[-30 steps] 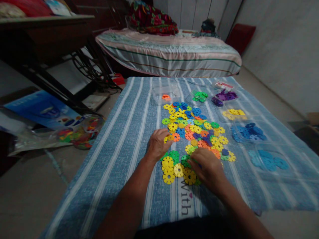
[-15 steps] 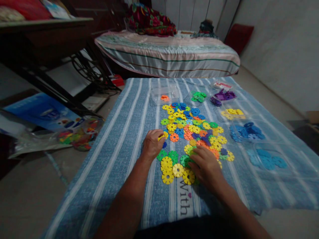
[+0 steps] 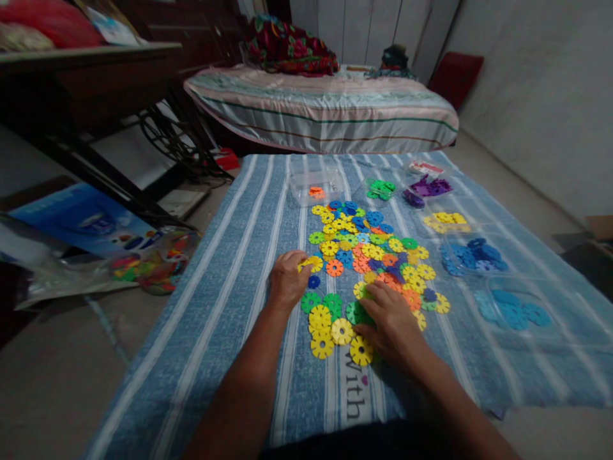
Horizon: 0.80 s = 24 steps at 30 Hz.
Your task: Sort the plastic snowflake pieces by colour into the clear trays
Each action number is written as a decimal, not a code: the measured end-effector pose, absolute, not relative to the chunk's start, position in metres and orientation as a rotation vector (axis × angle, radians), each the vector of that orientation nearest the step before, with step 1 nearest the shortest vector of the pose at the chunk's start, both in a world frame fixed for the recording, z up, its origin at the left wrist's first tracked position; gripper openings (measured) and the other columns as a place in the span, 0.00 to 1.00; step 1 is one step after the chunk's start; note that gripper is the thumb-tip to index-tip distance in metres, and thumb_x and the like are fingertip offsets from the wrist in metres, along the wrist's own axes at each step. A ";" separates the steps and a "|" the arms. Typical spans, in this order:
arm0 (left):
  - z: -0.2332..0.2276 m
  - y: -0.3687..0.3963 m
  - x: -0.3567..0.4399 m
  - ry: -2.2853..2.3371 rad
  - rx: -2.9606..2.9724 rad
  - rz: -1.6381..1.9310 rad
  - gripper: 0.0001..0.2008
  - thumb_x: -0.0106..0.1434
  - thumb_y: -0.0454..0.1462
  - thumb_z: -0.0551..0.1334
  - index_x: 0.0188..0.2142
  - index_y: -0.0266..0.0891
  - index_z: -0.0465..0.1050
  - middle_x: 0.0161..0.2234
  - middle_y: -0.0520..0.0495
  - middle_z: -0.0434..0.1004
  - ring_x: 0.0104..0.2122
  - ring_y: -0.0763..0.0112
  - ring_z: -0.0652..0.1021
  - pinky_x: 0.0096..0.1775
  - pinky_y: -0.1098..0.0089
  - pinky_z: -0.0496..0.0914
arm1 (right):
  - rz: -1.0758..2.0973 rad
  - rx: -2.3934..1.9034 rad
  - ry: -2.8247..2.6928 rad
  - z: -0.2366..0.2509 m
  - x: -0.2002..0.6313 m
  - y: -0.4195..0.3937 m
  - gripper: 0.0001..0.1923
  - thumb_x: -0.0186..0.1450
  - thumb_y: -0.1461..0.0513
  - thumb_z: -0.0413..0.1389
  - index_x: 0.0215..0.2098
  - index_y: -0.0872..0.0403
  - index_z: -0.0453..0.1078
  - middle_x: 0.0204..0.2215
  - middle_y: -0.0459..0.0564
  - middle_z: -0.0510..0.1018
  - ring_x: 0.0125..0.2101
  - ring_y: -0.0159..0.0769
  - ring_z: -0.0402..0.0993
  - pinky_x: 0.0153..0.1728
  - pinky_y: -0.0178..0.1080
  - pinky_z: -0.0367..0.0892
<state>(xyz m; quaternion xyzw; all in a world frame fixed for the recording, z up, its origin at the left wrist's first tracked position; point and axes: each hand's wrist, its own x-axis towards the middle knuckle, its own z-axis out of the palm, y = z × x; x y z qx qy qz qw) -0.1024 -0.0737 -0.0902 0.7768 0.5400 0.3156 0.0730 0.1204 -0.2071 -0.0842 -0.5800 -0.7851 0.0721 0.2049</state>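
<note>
Left hand (image 3: 286,281) pinching a yellow disc (image 3: 313,262) in its fingers, right hand (image 3: 390,319) resting flat, fingers released, on scattered coloured discs (image 3: 371,255) on a striped cloth (image 3: 230,275).

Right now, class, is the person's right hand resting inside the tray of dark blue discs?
No: the right hand lies on the mixed pile of discs, apart from the tray of dark blue discs.
</note>
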 end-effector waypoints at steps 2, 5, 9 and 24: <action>-0.090 -0.073 -0.104 1.638 2.324 0.939 0.05 0.57 0.34 0.62 0.35 0.41 0.74 0.39 0.45 0.80 0.41 0.60 0.77 0.46 0.62 0.72 | 0.208 -1.615 -2.235 -0.085 0.123 -0.206 0.18 0.60 0.59 0.62 0.47 0.55 0.72 0.55 0.62 0.70 0.59 0.57 0.59 0.55 0.59 0.63; -0.090 -0.073 -0.105 1.636 2.313 0.943 0.05 0.57 0.34 0.62 0.35 0.41 0.74 0.39 0.45 0.79 0.41 0.61 0.77 0.46 0.62 0.72 | 0.239 -1.593 -2.296 -0.087 0.128 -0.203 0.17 0.61 0.57 0.62 0.46 0.54 0.73 0.55 0.61 0.70 0.59 0.57 0.60 0.55 0.58 0.63; -0.090 -0.072 -0.106 1.638 2.311 0.955 0.06 0.57 0.33 0.61 0.35 0.41 0.74 0.38 0.45 0.79 0.41 0.60 0.78 0.46 0.62 0.72 | 0.242 -1.560 -2.279 -0.092 0.131 -0.201 0.17 0.61 0.57 0.61 0.47 0.55 0.71 0.56 0.62 0.69 0.59 0.56 0.60 0.55 0.59 0.62; -0.092 -0.072 -0.104 1.648 2.392 0.982 0.07 0.62 0.33 0.57 0.33 0.41 0.73 0.38 0.43 0.79 0.40 0.59 0.77 0.45 0.60 0.71 | 0.330 -1.419 -2.230 -0.083 0.122 -0.188 0.18 0.55 0.66 0.63 0.44 0.52 0.70 0.52 0.57 0.73 0.60 0.52 0.60 0.56 0.56 0.61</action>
